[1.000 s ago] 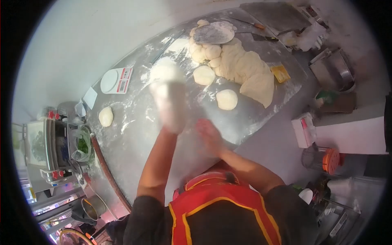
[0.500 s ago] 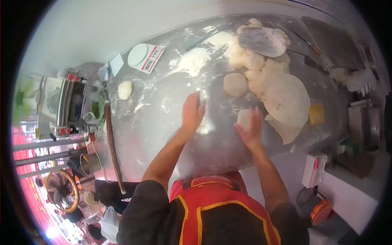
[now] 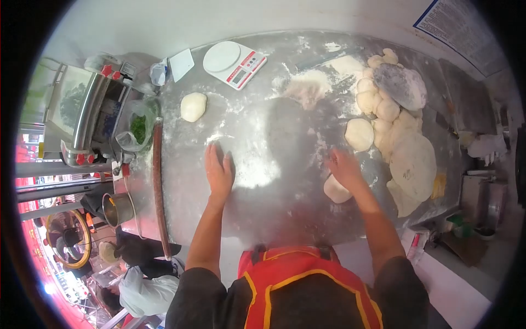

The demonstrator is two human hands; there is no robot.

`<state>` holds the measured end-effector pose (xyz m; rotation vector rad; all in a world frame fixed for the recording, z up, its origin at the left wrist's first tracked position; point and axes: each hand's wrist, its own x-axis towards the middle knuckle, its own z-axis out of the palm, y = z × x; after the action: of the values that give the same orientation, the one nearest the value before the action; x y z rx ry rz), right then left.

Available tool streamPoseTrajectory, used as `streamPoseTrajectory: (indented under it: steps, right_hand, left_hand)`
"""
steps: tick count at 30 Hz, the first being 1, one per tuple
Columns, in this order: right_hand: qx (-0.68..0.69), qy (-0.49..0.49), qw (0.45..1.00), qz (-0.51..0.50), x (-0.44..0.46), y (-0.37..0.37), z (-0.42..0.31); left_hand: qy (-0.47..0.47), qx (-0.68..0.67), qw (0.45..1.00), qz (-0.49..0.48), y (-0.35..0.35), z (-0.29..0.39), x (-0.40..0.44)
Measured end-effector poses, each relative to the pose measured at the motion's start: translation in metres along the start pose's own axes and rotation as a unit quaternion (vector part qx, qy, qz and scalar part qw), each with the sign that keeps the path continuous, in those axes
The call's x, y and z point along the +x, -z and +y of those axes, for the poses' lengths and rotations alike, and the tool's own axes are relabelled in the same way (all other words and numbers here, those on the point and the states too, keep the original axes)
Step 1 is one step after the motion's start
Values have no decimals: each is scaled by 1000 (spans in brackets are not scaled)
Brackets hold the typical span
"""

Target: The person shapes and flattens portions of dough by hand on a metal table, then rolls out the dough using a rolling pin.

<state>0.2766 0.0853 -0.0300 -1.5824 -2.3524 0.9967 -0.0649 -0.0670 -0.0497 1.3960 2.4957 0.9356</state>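
My left hand lies flat on the floured metal table, fingers stretched out, thumb apart, nothing in it. My right hand is over the table on the right, its fingers curled and smeared, so I cannot tell whether they hold anything. Just below its palm sits a round dough ball, partly covered by the hand. Beyond that hand is another dough round. A single dough ball rests at the far left, and loose flour is spread between my hands.
A white kitchen scale stands at the back left. A long rolling pin runs along the left edge, beside a bag of chopped greens. Several dough pieces and a large dough sheet are heaped on the right. A floury oval object lies on top.
The view has shifted. My left hand has moved left and nearer me. My right hand has come off the top of the dough ball, which now sits slightly farther left.
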Motion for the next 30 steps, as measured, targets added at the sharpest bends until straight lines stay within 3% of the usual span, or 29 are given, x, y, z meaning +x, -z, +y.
streamPoseTrajectory:
  steps: [1,3,5,7,9,11,13,15,17,20,22,23,24,27,30]
  right_hand:
    - [-59,54,996,44,29,0,-10]
    - [-2,140,960,242,89,-33,-3]
    - [-48,26,962,266,141,-73,-5]
    - [-105,83,972,195,132,-93,-40]
    - [-98,275,953,77,88,-106,-67]
    - [-94,328,928,-147,29,-77,-98]
    - [-21,269,957,-111,-2,-67,-66]
    - [-58,87,994,37,-31,-30,-38]
    - [-54,-33,994,91,-53,-13,13]
    - [132,-136,977,97,-75,-7,27]
    - [192,-189,963,0,-72,8,12]
    - [222,-214,950,-49,-69,13,6]
    - [211,-169,961,-56,-68,11,7]
    - [218,-61,970,-85,-52,2,-5]
    - [326,-34,937,-122,-18,-22,-61]
  left_hand:
    - [7,-12,1000,0,6,3,0]
    - [27,-48,998,-4,10,-3,-6]
    - [39,-55,998,6,7,-18,-14]
    - [42,-49,998,15,9,-29,-14]
    - [41,-29,999,22,13,-37,-5]
    - [19,66,997,25,13,-38,15]
    - [26,131,991,13,7,-39,40]
    - [40,164,986,-12,-19,-26,57]
    - [-1,220,974,-58,-50,2,51]
    - [-192,225,936,-191,-74,52,-5]
    - [-298,165,897,-282,-57,68,-61]
    - [-296,130,900,-292,-45,66,-81]
    - [-294,97,901,-302,-31,59,-94]
    - [-183,170,901,-355,-8,34,-109]
    - [-97,42,987,-124,1,16,-102]
